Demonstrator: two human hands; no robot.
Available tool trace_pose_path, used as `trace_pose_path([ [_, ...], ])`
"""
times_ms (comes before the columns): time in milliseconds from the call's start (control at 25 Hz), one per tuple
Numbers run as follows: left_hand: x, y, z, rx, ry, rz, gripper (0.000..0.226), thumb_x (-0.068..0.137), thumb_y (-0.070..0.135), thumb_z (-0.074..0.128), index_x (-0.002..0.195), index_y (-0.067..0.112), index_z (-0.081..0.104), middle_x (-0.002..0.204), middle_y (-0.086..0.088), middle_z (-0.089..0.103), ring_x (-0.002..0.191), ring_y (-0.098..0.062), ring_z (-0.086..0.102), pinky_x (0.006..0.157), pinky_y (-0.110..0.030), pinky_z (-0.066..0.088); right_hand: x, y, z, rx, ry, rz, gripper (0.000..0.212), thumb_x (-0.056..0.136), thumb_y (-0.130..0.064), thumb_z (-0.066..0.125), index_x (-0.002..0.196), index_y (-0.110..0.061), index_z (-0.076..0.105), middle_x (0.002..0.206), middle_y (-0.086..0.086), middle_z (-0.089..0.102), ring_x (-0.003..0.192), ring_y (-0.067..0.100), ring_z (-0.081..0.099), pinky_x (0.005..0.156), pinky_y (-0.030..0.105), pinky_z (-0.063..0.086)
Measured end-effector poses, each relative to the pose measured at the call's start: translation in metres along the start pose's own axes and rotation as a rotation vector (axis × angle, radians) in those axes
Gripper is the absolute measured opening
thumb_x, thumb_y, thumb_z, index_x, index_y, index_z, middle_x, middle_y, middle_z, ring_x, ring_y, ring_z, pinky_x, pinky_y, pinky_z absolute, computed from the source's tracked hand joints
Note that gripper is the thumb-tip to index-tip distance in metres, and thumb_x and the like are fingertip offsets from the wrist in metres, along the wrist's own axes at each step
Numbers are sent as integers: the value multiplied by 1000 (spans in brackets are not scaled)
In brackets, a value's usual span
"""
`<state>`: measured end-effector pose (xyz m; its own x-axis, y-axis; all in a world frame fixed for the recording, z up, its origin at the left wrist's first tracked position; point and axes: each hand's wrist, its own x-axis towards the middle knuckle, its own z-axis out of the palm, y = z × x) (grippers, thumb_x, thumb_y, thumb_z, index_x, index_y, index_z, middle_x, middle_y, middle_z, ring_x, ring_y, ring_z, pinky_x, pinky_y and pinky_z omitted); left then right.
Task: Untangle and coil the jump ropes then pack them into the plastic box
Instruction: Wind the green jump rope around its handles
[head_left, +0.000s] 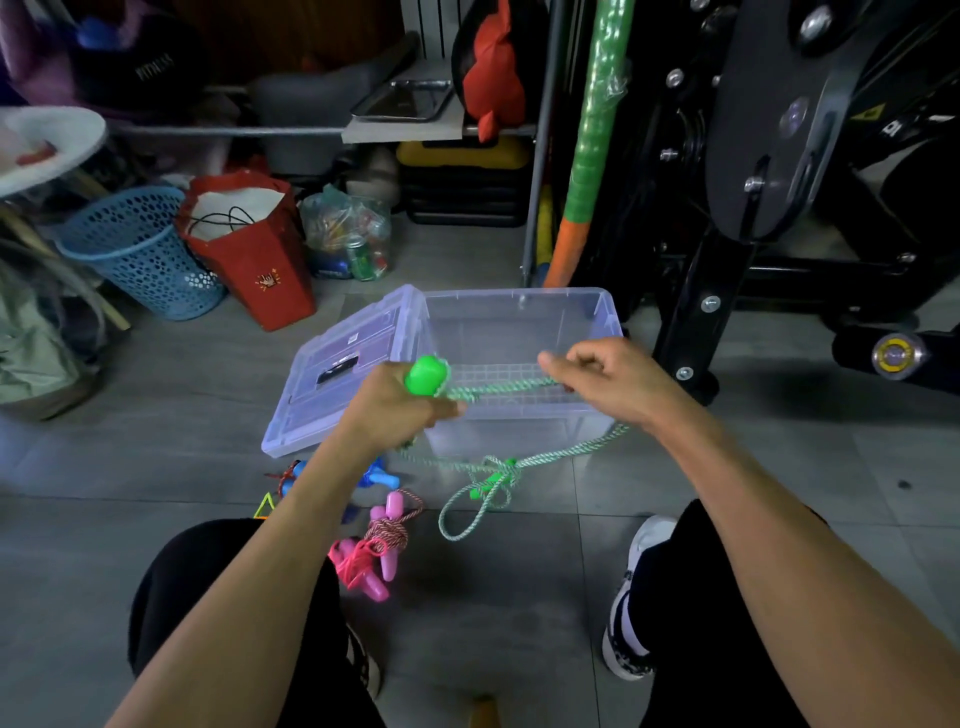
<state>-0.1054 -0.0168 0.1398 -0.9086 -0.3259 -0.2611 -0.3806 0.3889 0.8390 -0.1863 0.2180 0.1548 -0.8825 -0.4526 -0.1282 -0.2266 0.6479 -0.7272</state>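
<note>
Left hand (400, 410) grips the green plastic handle (427, 375); right hand (618, 382) pinches the limp green-and-white braided cord (498, 387) between them. Its knot (501, 470) sags below; grasp there.

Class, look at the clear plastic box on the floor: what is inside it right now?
The clear plastic box shows only its bare gridded floor; no rope lies inside. The hands and the green rope held above hide part of the floor.
</note>
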Motion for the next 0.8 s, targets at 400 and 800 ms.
trace_pose_path([
  [400, -3, -3, 16, 312, -54, -70, 29, 72, 30, 83, 67, 19, 56, 56, 0, 54, 48, -16, 48, 42, -19, 39, 4, 9, 29, -183, 89, -96, 19, 91, -26, 60, 74, -22, 53, 67, -3, 55, 64, 19, 53, 56, 32, 41],
  [800, -1, -1, 14, -104, -25, -60, 37, 73, 37, 82, 75, 5, 65, 64, -3, 59, 57, -16, 52, 60, -32, 49, 7, 6, 37, -46, -137, 72, 9, 92, -31, 62, 94, -23, 65, 83, -2, 65, 76, 16, 58, 63, 26, 42],
])
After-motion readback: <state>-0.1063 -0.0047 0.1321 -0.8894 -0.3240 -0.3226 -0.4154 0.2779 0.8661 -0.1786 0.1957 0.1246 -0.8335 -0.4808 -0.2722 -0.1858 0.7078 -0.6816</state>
